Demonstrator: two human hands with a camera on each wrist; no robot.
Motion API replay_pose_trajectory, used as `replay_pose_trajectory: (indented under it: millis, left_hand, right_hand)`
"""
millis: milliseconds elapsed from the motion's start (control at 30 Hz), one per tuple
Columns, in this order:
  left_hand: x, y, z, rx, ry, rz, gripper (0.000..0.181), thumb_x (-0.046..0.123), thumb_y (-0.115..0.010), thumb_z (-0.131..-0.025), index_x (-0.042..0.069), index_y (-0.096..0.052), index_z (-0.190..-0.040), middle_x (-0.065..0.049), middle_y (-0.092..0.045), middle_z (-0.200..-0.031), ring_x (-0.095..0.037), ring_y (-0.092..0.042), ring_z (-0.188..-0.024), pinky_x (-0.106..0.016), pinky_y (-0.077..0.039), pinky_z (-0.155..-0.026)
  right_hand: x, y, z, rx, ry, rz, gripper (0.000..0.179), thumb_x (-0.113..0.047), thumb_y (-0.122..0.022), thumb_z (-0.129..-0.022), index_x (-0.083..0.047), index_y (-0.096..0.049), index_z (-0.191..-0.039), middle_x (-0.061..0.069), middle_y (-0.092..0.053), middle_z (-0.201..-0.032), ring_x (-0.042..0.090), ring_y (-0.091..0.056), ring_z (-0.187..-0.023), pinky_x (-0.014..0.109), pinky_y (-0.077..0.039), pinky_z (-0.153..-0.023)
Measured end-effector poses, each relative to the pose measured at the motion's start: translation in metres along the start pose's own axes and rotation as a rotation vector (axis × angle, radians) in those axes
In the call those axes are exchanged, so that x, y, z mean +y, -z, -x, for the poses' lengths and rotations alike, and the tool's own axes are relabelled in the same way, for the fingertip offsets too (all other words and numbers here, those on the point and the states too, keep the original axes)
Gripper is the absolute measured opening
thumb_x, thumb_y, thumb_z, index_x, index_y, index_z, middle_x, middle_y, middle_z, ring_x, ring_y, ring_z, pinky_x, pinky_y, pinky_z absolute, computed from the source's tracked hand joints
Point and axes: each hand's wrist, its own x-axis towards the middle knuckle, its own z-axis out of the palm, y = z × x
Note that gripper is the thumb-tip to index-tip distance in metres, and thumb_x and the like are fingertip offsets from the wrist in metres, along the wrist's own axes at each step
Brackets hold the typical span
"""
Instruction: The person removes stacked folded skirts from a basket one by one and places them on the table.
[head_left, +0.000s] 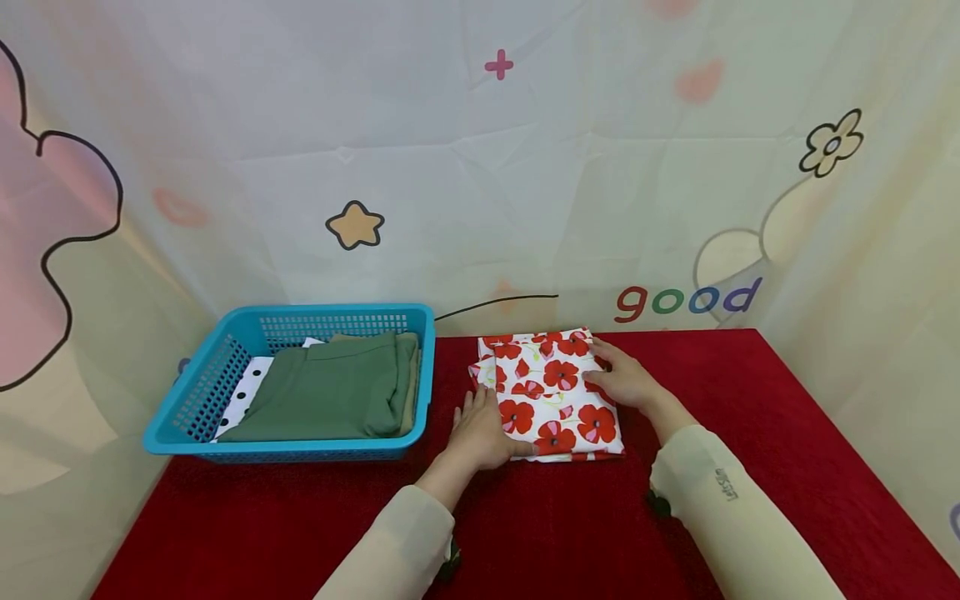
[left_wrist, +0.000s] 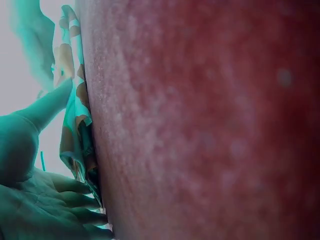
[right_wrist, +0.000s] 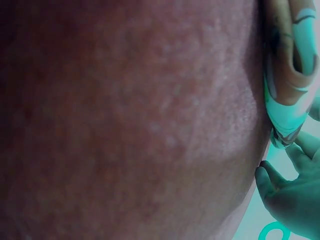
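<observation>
A folded white cloth with red poppies [head_left: 562,414] lies on the red table covering, right of the basket. My left hand [head_left: 482,429] is at its left side, fingers spread along that edge and thumb laid over the front left corner. In the left wrist view, the left fingertips [left_wrist: 82,200] meet the table beside the cloth [left_wrist: 75,117]. My right hand [head_left: 626,379] touches the upper right edge with relaxed fingers. The right wrist view shows the rounded, layered folds of the cloth [right_wrist: 287,112] close to the right hand [right_wrist: 295,197].
A blue plastic basket [head_left: 285,451] stands on the left of the table. Inside lie a folded green cloth [head_left: 322,392], a tan one beneath it and a white one with black dots [head_left: 243,396]. A printed curtain [head_left: 465,183] hangs behind the red table covering [head_left: 555,533].
</observation>
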Motion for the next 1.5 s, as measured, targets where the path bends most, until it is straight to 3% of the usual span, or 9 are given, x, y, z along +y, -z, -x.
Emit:
replay_pose_trajectory:
  millis: [233, 433, 567, 800, 933, 1233, 1500]
  left_hand:
    - [-0.001, 0.003, 0.001, 0.001, 0.019, -0.04, 0.118, 0.045, -0.088, -0.079, -0.003, -0.019, -0.163, -0.023, -0.019, -0.171, -0.045, -0.011, -0.16, -0.06, -0.015, -0.129]
    - [0.003, 0.012, 0.006, 0.019, -0.01, 0.001, 0.115, 0.045, -0.085, -0.082, -0.003, -0.019, -0.163, -0.023, -0.021, -0.17, -0.047, -0.013, -0.158, -0.06, -0.019, -0.128]
    - [0.005, 0.018, 0.009, 0.014, -0.029, 0.043, 0.111, 0.046, -0.082, -0.084, 0.0, -0.02, -0.163, -0.022, -0.024, -0.169, -0.045, -0.015, -0.158, -0.06, -0.021, -0.128]
    - [0.008, 0.029, 0.018, -0.042, -0.07, 0.101, 0.089, 0.048, -0.075, -0.091, 0.007, -0.034, -0.159, -0.014, -0.044, -0.156, -0.031, -0.044, -0.141, -0.058, -0.044, -0.115]
    - [0.011, 0.036, 0.025, -0.061, -0.068, 0.102, 0.086, 0.051, -0.072, -0.093, 0.008, -0.038, -0.158, -0.014, -0.048, -0.155, -0.032, -0.047, -0.14, -0.058, -0.046, -0.113]
    - [0.012, 0.071, 0.045, -0.073, -0.127, 0.119, 0.077, 0.055, -0.065, -0.096, 0.01, -0.044, -0.156, -0.013, -0.052, -0.155, -0.034, -0.05, -0.14, -0.057, -0.047, -0.112]
    - [0.003, 0.104, 0.054, -0.039, -0.157, 0.224, 0.069, 0.049, -0.062, -0.101, 0.011, -0.043, -0.156, -0.011, -0.053, -0.155, -0.032, -0.049, -0.145, -0.054, -0.044, -0.117]
  right_hand:
    - [-0.005, -0.002, -0.002, 0.017, -0.023, 0.008, 0.07, -0.031, -0.054, -0.107, -0.006, -0.023, -0.165, 0.018, -0.018, -0.172, 0.042, -0.026, -0.152, 0.064, -0.032, -0.122]
    - [-0.009, -0.004, -0.003, 0.04, -0.031, -0.017, 0.069, -0.032, -0.054, -0.107, -0.004, -0.026, -0.164, 0.021, -0.023, -0.17, 0.042, -0.029, -0.151, 0.065, -0.031, -0.122]
    - [-0.011, -0.004, -0.002, 0.056, -0.037, -0.03, 0.068, -0.032, -0.053, -0.107, -0.003, -0.026, -0.163, 0.025, -0.03, -0.165, 0.043, -0.034, -0.146, 0.064, -0.036, -0.119]
    - [-0.027, -0.005, 0.006, 0.102, -0.071, -0.066, 0.065, -0.033, -0.052, -0.107, -0.004, -0.032, -0.161, 0.026, -0.034, -0.163, 0.043, -0.036, -0.145, 0.064, -0.037, -0.119]
    - [-0.042, -0.006, 0.012, 0.122, -0.078, -0.07, 0.062, -0.031, -0.051, -0.107, -0.002, -0.036, -0.159, 0.027, -0.034, -0.162, 0.044, -0.037, -0.145, 0.064, -0.036, -0.119]
    - [-0.077, -0.013, 0.022, 0.074, -0.039, -0.242, 0.056, -0.033, -0.052, -0.107, -0.007, -0.044, -0.156, 0.021, -0.044, -0.159, 0.04, -0.045, -0.142, 0.058, -0.042, -0.117]
    - [-0.112, -0.024, 0.031, -0.029, 0.036, -0.448, 0.054, -0.032, -0.055, -0.107, -0.008, -0.046, -0.155, 0.019, -0.046, -0.158, 0.042, -0.048, -0.143, 0.056, -0.045, -0.115]
